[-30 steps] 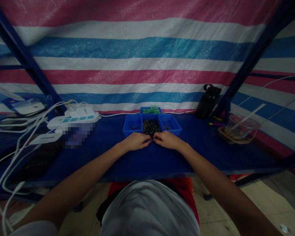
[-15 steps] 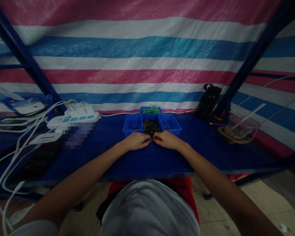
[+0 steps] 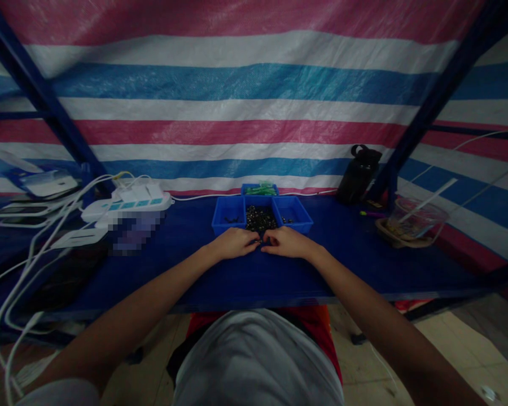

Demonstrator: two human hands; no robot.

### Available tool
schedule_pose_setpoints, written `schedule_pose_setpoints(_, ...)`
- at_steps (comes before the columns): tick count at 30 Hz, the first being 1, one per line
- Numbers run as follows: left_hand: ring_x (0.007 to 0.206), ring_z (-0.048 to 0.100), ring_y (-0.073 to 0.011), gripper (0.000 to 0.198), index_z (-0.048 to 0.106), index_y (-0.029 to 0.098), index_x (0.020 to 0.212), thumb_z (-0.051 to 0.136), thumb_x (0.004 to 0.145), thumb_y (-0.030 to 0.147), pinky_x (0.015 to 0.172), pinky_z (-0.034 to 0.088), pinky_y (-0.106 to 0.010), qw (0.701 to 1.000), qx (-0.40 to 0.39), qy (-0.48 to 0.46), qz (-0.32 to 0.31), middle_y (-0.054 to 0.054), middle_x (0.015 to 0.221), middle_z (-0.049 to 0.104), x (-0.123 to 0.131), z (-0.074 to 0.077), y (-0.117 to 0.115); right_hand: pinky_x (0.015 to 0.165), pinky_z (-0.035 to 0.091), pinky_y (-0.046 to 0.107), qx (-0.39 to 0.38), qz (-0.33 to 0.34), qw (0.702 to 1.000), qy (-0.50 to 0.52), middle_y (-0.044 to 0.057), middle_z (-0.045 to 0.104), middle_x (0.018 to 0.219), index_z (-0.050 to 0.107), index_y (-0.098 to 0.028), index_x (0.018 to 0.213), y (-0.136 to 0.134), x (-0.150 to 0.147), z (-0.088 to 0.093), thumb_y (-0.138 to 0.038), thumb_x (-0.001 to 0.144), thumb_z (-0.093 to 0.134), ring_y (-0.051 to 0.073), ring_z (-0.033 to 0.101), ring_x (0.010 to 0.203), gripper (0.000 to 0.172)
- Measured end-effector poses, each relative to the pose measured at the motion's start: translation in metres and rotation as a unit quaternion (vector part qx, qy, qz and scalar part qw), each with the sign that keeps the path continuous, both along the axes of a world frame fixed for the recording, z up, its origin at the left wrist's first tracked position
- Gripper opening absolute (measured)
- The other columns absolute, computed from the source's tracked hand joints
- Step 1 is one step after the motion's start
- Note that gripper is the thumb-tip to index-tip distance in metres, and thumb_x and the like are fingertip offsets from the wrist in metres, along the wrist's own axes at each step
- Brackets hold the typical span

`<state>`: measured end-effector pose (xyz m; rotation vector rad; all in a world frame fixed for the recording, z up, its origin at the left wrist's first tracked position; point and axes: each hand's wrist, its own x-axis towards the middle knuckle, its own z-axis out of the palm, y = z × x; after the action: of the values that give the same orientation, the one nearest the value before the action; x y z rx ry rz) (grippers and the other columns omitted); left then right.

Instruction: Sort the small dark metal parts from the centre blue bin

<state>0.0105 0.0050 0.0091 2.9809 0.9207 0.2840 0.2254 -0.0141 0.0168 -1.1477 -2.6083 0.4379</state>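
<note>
My left hand and my right hand rest on the blue table, fingertips meeting in a pinch over a tiny dark part that I cannot make out. Both hands have curled fingers. Just beyond them stand blue plastic bins: the middle bin is heaped with small dark shiny parts, the left bin holds a few dark pieces, the right bin a few more. A smaller bin behind them holds green pieces.
A white power strip with plugs and white cables lies at the left, phones beside it. A black bottle stands at the back right, a clear cup with a straw further right. Striped tarpaulin closes the back.
My right hand has slid slightly left and down toward the left hand; the fingertips are pressed closer together. Everything else is as before.
</note>
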Motion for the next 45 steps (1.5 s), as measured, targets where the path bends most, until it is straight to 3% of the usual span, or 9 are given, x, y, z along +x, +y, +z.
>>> schedule_pose_setpoints(7,0.075,0.063,-0.0144,0.021,0.06,0.02,0.097,0.043,0.093,0.032,0.062,0.041,-0.021,1.0,0.005,0.002,-0.001,-0.001,0.085,0.067,-0.0007,-0.0023,0.0009,0.058,0.031,0.021,0.028,0.002,1.0,-0.011,0.001,0.064,0.07,0.062,-0.016,0.093,0.0012,-0.001,-0.0032,-0.027,0.087,0.054,0.011,0.056,0.063,0.015)
schedule_pose_setpoints(13,0.078,0.064,-0.0143,0.024,0.059,0.02,0.098,0.039,0.095,0.033,0.066,0.042,-0.022,1.0,0.01,-0.005,-0.008,-0.002,0.087,0.067,-0.0013,-0.0043,0.0021,0.063,0.033,0.023,0.069,0.008,0.997,-0.03,0.005,0.067,0.082,0.061,-0.016,0.089,-0.0008,-0.0029,-0.0019,-0.026,0.092,0.044,0.013,0.058,0.07,0.02)
schedule_pose_setpoints(22,0.074,0.063,-0.0145,0.028,0.059,0.018,0.092,0.038,0.095,0.036,0.062,0.041,-0.022,0.999,0.036,0.003,-0.009,-0.002,0.084,0.066,-0.0011,-0.006,0.003,0.065,0.033,0.023,0.072,-0.002,0.996,-0.054,0.006,0.067,0.083,0.061,-0.016,0.09,-0.0007,-0.0053,-0.0017,-0.031,0.096,0.039,0.014,0.059,0.072,0.027)
schedule_pose_setpoints(45,0.069,0.062,-0.0124,0.022,0.059,0.019,0.096,0.042,0.093,0.033,0.06,0.039,-0.021,0.999,0.03,-0.011,-0.025,-0.001,0.083,0.066,-0.0007,-0.0029,0.0,0.059,0.03,0.022,0.041,-0.002,0.999,-0.01,0.002,0.064,0.074,0.06,-0.016,0.089,-0.0036,-0.0049,-0.0006,-0.025,0.089,0.051,0.012,0.055,0.065,0.013)
